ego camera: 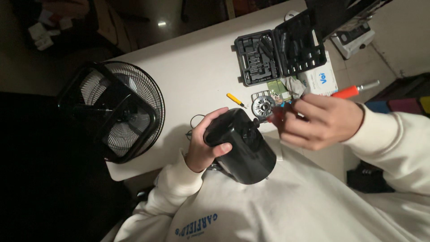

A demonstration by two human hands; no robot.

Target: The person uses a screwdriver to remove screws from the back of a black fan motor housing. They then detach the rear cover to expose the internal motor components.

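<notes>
Head view: your left hand [204, 145] grips the black motor housing [242, 145] above your lap, at the near edge of the white surface [197, 67]. Your right hand [320, 121], just beside the housing, is closed around an orange-handled screwdriver [347, 92]. Beyond the housing lies an open tool case [277, 54].

Left hand [207, 145] grips black housing [244, 150]; right hand [320, 121] holds screwdriver [347, 92].

Dim room, white table [197, 67], dark floor [40, 179], tiled patch [380, 56]

Tool case [280, 54] on table [197, 67], fan [118, 112] at its left edge
</notes>
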